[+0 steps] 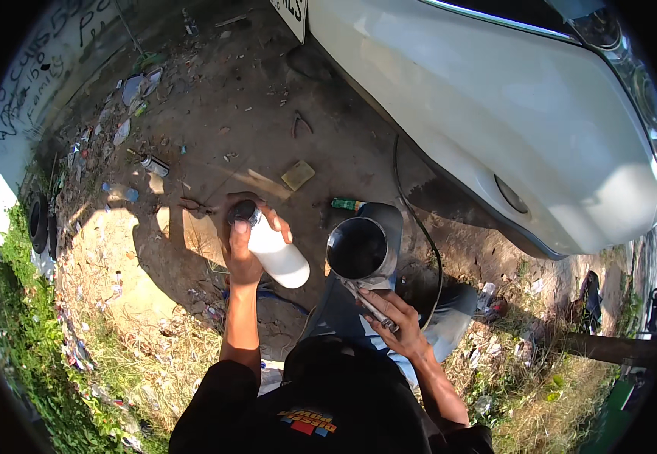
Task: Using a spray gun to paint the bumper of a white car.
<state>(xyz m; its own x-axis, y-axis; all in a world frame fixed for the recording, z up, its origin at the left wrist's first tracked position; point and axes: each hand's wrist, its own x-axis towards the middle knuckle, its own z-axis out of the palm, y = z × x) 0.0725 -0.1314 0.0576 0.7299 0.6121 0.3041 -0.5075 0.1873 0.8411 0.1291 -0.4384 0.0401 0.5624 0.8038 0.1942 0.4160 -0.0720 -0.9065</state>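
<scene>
White bottle (pixel 278 256) and open cup (pixel 356 248), held side by side.
Our left hand (pixel 246 246) wraps the bottle near its dark cap (pixel 244 212); our right hand (pixel 398 325) grips the cup's handle (pixel 377 306). We do best keeping the cup's mouth up, both grips steady.

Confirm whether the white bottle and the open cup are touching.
Apart. The head view shows a strip of ground between the white bottle, held in the left hand, and the open cup.

Outdoor dirt lot (pixel 230 151): white car (pixel 487 106), graffitied wall (pixel 45 68), scattered litter (pixel 122 193), weeds (pixel 22 325).
</scene>
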